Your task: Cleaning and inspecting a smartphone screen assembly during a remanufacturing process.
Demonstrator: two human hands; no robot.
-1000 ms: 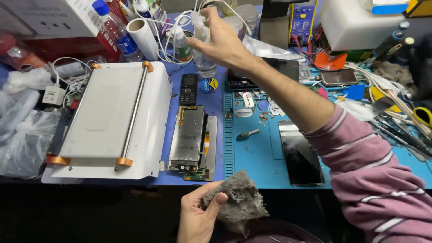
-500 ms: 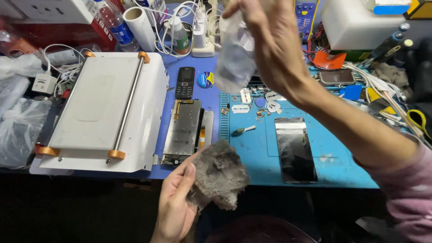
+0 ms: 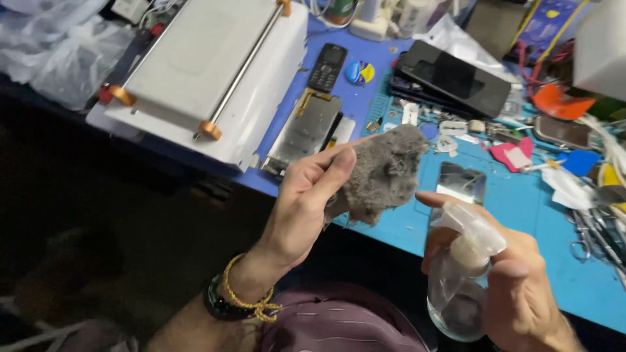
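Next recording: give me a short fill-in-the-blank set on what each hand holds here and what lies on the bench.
1. The left hand holds a fuzzy grey ____ by one edge.
2. The right hand grips a clear spray ____, index finger on its trigger.
3. Beyond the spray nozzle, a glossy dark phone screen lies flat on the ____ mat.
4. On the left wrist sits a black band beside a ____ cord bracelet.

Missing words: cloth; bottle; blue; yellow

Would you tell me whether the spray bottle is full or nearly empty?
Nearly empty: the clear spray bottle in the right hand shows liquid only near its base.
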